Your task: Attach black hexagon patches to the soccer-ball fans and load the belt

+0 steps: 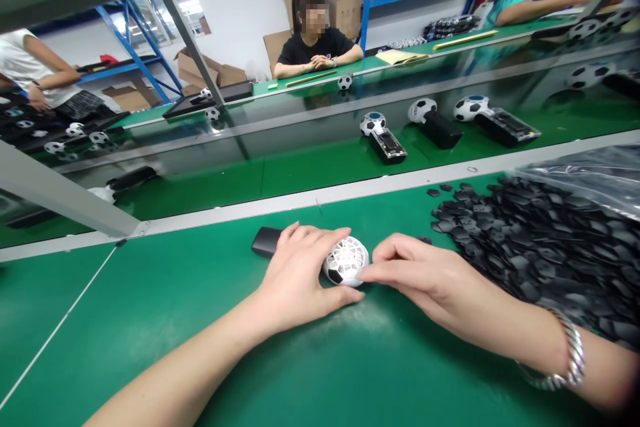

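A device with a round white football-patterned head (349,261) and a black handle (265,242) lies on the green tabletop. My left hand (303,273) is wrapped over it, fingers on the far side and thumb at the near side of the head. The head's top shows an open white lattice, with a black patch on its lower left. My right hand (415,273) touches the head's right edge with thumb and index finger pinched together; anything between those fingertips is hidden. Beyond that hand is a heap of small black pieces (530,240).
A metal rail (280,202) separates the tabletop from a green conveyor (300,173) carrying several similar devices. A slanted grey post (65,187) stands at left. A clear plastic bag (595,177) lies at right. Across the conveyor sits a person (320,50) with clasped hands.
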The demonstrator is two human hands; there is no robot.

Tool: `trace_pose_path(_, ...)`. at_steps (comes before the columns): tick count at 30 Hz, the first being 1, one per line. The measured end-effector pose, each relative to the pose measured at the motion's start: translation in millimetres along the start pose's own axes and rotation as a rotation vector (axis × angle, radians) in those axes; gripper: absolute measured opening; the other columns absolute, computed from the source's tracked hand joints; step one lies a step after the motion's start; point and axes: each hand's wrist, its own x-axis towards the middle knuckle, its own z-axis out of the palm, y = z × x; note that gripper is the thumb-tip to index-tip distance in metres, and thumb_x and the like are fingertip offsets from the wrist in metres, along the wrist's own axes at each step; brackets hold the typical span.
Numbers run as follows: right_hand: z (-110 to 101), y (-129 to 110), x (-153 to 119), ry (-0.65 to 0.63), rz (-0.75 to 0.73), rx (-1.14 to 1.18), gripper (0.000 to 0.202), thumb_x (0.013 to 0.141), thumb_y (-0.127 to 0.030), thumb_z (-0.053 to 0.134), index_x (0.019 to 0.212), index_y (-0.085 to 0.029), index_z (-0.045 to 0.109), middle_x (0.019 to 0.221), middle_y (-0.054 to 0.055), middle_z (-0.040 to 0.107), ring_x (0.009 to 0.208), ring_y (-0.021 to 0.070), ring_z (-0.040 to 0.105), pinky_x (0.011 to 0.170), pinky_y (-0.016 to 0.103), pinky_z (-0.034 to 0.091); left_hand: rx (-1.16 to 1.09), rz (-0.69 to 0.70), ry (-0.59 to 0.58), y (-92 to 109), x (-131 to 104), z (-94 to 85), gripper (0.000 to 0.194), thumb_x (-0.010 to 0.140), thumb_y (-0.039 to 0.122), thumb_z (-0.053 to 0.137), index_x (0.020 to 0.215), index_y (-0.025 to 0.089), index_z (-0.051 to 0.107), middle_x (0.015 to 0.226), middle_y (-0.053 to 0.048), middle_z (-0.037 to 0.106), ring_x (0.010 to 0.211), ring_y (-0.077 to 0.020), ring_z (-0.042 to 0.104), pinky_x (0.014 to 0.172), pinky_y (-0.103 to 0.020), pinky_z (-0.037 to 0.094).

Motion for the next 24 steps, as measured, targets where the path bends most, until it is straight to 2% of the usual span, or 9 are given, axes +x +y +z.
trace_pose_path(5,7.5,3.7,3.1,0.042,-0.084,0.025,0.022,0.088,-0.01,0.043,0.095,-0.021,0.061,0.087,0.003,0.062,0.083,0.0143,0.056,0.073,0.026,0.046,-0.019,-0.045,0.061,5.2,1.0,3.1,0.067,0.062,0.06,0.064,0.119,0.026,0.05,0.111,-0.001,0.061,0.106,-0.0236,0.05,0.104,-0.047,0.02)
trace_pose_path(10,11.8,5.5,6.9,0.136,0.07,0.134,0.016,0.084,-0.01,0.051,0.086,-0.021,0.062,0.083,0.001,0.061,0.077,0.0124,0.056,0.069,0.023,0.045,-0.018,-0.053,0.113,8.5,0.1,6.2,0.058,0.065,0.052,0.065,0.116,0.026,0.052,0.108,0.0,0.063,0.103,-0.022,0.052,0.102,-0.046,0.022)
trace_pose_path(14,14.8,7.2,7.5,0.141,0.181,0.19,0.008,0.081,-0.013,0.057,0.078,-0.02,0.059,0.075,-0.002,0.057,0.067,0.0117,0.053,0.062,0.023,0.043,-0.013,-0.043,0.139,8.0,-1.3,7.3,0.055,0.067,0.045,0.065,0.116,0.026,0.051,0.11,0.001,0.062,0.104,-0.0216,0.052,0.102,-0.046,0.021)
trace_pose_path(19,21.8,7.2,5.8,0.162,0.239,0.24,0.007,0.08,-0.015,0.059,0.077,-0.021,0.058,0.074,-0.003,0.058,0.068,0.0118,0.053,0.062,0.023,0.042,-0.007,-0.022,0.153,7.3,-1.9,9.2,0.064,0.06,0.053,0.068,0.115,0.025,0.051,0.108,0.0,0.062,0.103,-0.0224,0.052,0.102,-0.046,0.022)
trace_pose_path(21,24.1,6.6,6.0,0.174,0.231,0.25,0.007,0.08,-0.015,0.059,0.078,-0.021,0.059,0.074,-0.003,0.058,0.069,0.0121,0.053,0.063,0.024,0.042,0.0,-0.029,0.179,7.4,-1.5,10.2,0.061,0.061,0.054,0.067,0.113,0.025,0.053,0.107,0.0,0.063,0.101,-0.0221,0.053,0.102,-0.046,0.022)
trace_pose_path(24,25.6,6.6,7.7,0.186,0.231,0.265,0.007,0.08,-0.016,0.059,0.076,-0.022,0.059,0.073,-0.003,0.057,0.067,0.0121,0.053,0.062,0.024,0.042,0.004,-0.041,0.204,7.5,-1.5,10.7,0.053,0.065,0.047,0.065,0.112,0.024,0.054,0.107,0.001,0.063,0.1,-0.0212,0.054,0.102,-0.045,0.023)
